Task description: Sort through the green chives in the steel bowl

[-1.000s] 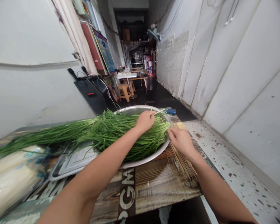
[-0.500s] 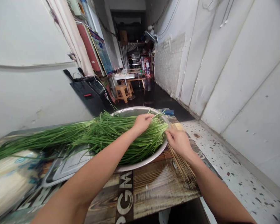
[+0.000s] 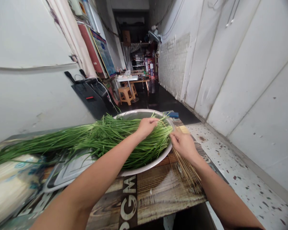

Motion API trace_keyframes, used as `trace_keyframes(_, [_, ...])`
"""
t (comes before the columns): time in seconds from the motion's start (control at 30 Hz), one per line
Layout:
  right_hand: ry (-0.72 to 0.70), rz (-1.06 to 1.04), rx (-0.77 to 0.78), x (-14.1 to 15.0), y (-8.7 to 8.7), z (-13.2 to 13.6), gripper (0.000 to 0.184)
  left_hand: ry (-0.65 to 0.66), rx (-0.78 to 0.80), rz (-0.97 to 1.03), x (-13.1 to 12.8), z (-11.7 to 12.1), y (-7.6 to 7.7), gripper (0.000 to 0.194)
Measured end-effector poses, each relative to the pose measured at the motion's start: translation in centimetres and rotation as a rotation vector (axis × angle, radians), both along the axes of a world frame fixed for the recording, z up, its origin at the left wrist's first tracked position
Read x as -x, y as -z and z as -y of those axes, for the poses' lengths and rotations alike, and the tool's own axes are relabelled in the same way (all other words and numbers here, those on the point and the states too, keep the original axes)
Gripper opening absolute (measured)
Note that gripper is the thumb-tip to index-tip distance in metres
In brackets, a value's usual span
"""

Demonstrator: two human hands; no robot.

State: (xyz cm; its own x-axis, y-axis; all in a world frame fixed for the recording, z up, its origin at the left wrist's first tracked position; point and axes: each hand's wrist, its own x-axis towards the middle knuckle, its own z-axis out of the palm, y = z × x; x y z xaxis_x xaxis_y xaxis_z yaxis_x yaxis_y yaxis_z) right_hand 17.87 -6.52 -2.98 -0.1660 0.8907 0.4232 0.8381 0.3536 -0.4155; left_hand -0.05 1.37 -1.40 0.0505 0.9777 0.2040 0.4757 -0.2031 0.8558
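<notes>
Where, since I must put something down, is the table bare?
The table is barest in front, between the metal basin, the thin sticks, the lettering and the near edge, save a pale fleck. It's crowded at left: greens, tray, wrapped package; and around the right hand.

Around the steel basin (image 3: 147, 168), a hand could pass low at 6 o'clock, over bare tabletop (image 3: 163, 195) — but the left forearm (image 3: 110, 163) bars 8, thin sticks (image 3: 188, 172) lie at 4, the right hand (image 3: 184, 145) fills 3, and long green stalks (image 3: 62, 136) block 9.
</notes>
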Motion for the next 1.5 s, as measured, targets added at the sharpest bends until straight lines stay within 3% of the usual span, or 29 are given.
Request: trace_keyframes(1.5, [-0.013,0.000,-0.010,-0.02,-0.15,0.05,0.026,-0.022,0.012,0.011,0.00,0.00,0.08,0.031])
